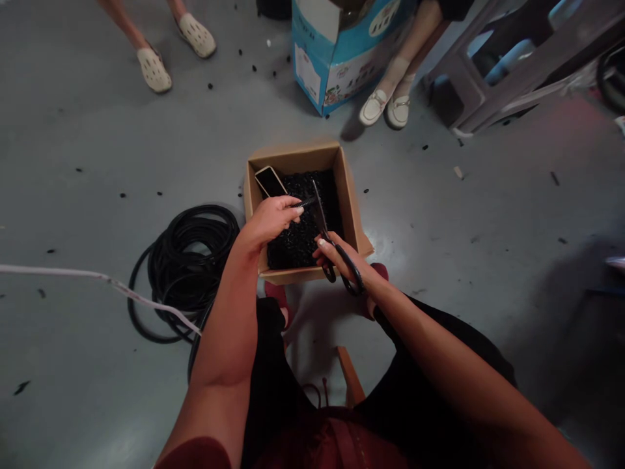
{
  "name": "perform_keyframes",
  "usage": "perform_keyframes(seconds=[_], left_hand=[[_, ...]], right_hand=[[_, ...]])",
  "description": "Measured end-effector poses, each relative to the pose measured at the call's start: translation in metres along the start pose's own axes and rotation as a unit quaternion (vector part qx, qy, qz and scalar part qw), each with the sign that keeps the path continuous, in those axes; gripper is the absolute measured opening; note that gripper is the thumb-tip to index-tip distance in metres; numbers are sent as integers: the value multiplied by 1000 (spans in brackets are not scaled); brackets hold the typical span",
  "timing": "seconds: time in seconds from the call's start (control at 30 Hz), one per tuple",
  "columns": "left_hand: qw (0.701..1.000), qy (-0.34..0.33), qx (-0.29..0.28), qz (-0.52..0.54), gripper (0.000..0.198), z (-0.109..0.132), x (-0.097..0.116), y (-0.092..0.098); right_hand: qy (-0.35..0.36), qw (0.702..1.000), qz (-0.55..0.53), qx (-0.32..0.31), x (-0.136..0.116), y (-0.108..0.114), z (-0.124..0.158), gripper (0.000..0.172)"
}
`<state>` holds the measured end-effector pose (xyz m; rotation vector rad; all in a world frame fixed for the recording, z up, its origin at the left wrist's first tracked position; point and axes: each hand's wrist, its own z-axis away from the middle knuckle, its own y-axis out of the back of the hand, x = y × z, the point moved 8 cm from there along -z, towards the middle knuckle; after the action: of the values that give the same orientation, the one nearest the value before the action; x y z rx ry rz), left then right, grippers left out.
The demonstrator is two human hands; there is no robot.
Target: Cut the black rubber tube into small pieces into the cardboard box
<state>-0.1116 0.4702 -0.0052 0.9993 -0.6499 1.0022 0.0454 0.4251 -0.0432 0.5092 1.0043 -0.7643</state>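
Note:
My left hand [274, 220] pinches a thin black ribbed tube [306, 202] above an open cardboard box [350, 202]. In my right hand [339, 253] is a pair of black-handled scissors [319, 215], its blades pointing away from me beside the end of the tube. Whether the blades touch the tube I cannot tell. Small black pieces [293, 244] cover the bottom of the box. A phone with a dark screen [270, 182] leans in the box's far left corner, partly behind my left hand.
Left of the box lies a coil of black tubing [188, 244], with a pale cord [122, 286] crossing the floor. Beyond stand a blue carton [310, 65], a grey plastic stool [469, 85] and two people's feet in light shoes [155, 70]. Black bits dot the floor.

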Motion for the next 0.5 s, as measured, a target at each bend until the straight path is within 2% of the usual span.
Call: perform_keyframes(seconds=[0.5], left_hand=[[999, -17, -39, -3, 30, -4, -7, -8]], right_hand=[[-6, 1000, -16, 6, 2, 1, -1, 38]])
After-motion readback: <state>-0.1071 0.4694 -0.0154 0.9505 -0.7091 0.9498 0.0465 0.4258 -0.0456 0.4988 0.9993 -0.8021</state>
